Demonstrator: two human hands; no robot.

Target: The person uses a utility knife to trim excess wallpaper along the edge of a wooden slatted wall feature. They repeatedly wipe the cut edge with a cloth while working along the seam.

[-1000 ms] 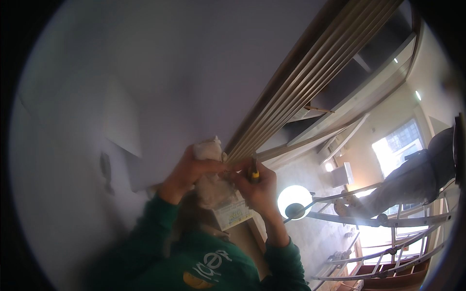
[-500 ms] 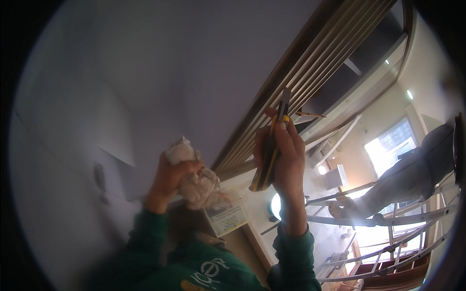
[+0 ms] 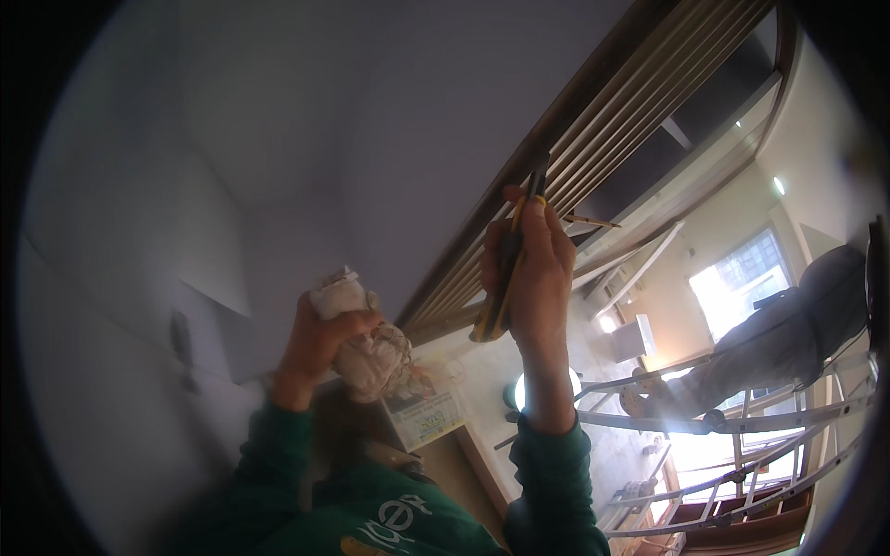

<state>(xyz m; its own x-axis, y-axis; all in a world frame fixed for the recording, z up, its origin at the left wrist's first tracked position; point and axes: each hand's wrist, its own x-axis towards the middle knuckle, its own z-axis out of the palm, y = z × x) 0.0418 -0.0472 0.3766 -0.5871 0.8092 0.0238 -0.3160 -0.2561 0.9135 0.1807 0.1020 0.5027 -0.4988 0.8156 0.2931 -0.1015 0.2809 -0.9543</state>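
Observation:
My right hand (image 3: 538, 264) is wrapped round a utility knife (image 3: 501, 292) with a black and yellow handle. Its dark blade points up and away, with the tip at or very near the long brown wooden trim (image 3: 556, 120) beside a row of slats; whether it touches I cannot tell. In my left hand (image 3: 311, 347) is a crumpled whitish cloth (image 3: 375, 361), bunched in the closed fingers. That hand stays lower and to the left, near the pale grey surface (image 3: 417, 139).
Parallel slats (image 3: 630, 111) run diagonally to the upper right. Below my hands lies a printed box or bag (image 3: 426, 417). On the right, a person in grey trousers (image 3: 769, 343) is by a metal ladder (image 3: 742, 422). A bright window (image 3: 742, 283) stands behind.
My right hand has shifted slightly left with the utility knife, which has turned so its blade looks narrower. The left hand has barely moved and keeps the cloth.

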